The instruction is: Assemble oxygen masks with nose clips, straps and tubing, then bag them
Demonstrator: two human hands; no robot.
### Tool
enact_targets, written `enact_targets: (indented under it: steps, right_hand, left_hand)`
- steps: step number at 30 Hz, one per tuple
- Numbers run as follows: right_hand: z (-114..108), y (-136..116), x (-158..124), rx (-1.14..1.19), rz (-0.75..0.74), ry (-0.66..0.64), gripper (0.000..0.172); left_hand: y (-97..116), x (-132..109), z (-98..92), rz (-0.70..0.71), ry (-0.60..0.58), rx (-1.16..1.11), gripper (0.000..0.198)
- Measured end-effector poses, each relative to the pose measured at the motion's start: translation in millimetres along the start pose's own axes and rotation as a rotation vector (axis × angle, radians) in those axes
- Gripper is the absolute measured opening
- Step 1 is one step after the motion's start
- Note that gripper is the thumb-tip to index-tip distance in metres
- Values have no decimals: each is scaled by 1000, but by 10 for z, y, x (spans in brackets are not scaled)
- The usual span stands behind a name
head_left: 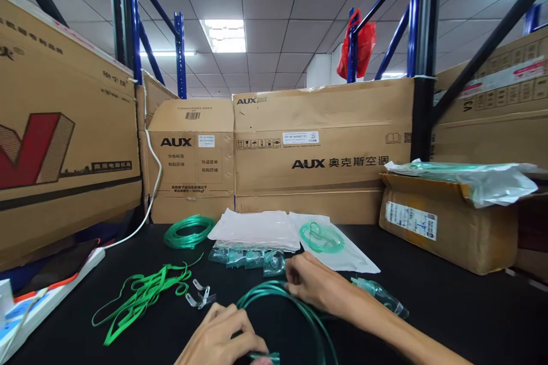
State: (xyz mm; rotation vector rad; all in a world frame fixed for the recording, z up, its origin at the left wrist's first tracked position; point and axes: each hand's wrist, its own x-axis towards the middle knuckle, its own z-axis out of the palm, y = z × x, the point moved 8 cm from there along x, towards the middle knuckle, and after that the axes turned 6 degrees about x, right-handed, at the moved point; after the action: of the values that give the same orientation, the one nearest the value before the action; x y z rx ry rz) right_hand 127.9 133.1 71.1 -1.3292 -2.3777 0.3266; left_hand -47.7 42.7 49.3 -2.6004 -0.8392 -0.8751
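A loose loop of green plastic tubing (262, 291) arcs over the black table between my hands. At the bottom edge my left hand (225, 337) is closed around a translucent green plastic piece (270, 358), mostly hidden by the fingers and the frame edge. My right hand (314, 284) reaches in from the right, fingers pinched at the top of the loop. Just beyond its fingertips lies the end of a row of clear plastic parts (252, 258). Behind the right forearm rests a clear part with a green fitting (381, 296).
Green elastic straps (148, 295) and metal clips (199, 296) lie left of my hands. Farther back are a tubing coil (188, 232), stacked white pouches (256, 227) and a pouch carrying thin tubing (323, 238). An open carton (449, 239) stands right; a power strip (55, 302) borders the left.
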Motion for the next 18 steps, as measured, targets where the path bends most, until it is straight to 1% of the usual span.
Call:
enact_targets:
  steps: [3,6,8,10,13,14,16,17,18]
  right_hand:
    - [-30,19,-49,-15,40,74,22]
    - [-12,-70,-53,13,37,78,21]
    - [-63,-142,-95,46,24,88,22]
    - [-225,-166,-212,62,24,139,25]
    - [-622,-56,-533,29,53,289,32]
    - [-751,22,-664,10,74,347,36]
    - [-949,229,-929,-31,142,476,52]
    - [-986,339,-1042,-46,178,521,60]
    - [-986,445,-1135,-51,212,553,65]
  left_hand:
    - [41,-3,-53,-4,-43,-15,7]
    - [33,6,-102,-109,-43,-45,7]
    - [41,16,-95,-182,-81,-85,9]
    - [59,31,-77,-240,-134,-123,11]
    - [75,60,-87,-293,-148,-149,12]
    - [83,71,-87,-294,-143,-146,12]
    - [106,93,-79,-274,-121,-127,12]
    - [121,102,-69,-259,-112,-113,12]
    - [136,110,-57,-245,-108,-99,13]
